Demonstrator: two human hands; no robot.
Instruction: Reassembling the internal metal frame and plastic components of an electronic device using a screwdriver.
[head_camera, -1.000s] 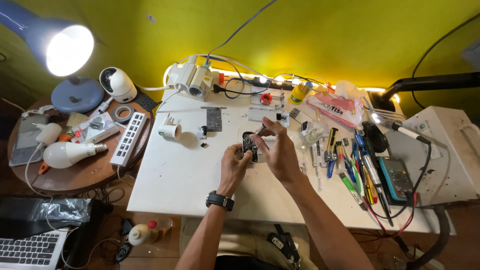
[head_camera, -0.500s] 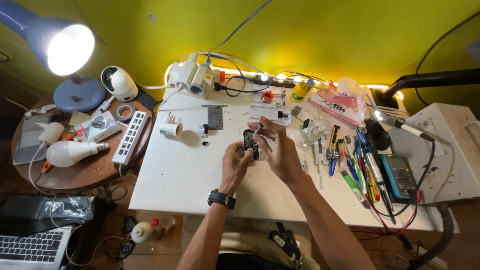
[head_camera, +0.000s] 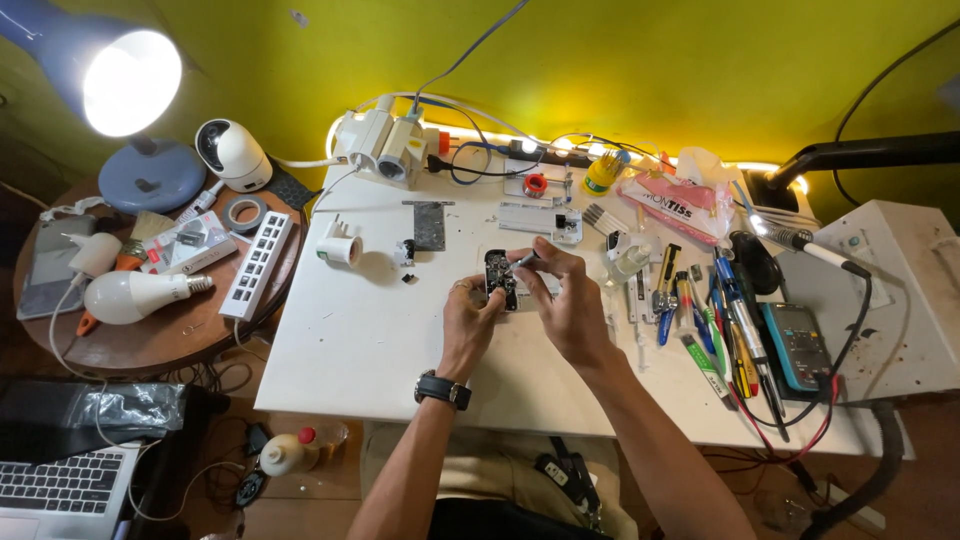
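Left hand (head_camera: 467, 322): grip closed on a small dark circuit board (head_camera: 499, 279), held just above the white counter (head_camera: 380, 340), centre.
Right hand (head_camera: 570, 305): grip pinched on a thin metal tool (head_camera: 526, 260), its tip touching the board's upper right.
Change: barely any; both hands stay put as half a second ago.
Right: pliers and screwdrivers (head_camera: 720, 310), teal multimeter (head_camera: 794, 345).
Far left: lit lamp (head_camera: 125, 80).

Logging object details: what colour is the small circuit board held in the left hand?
Black, with small pale components. The circuit board shows best in the head view, held by the left hand.
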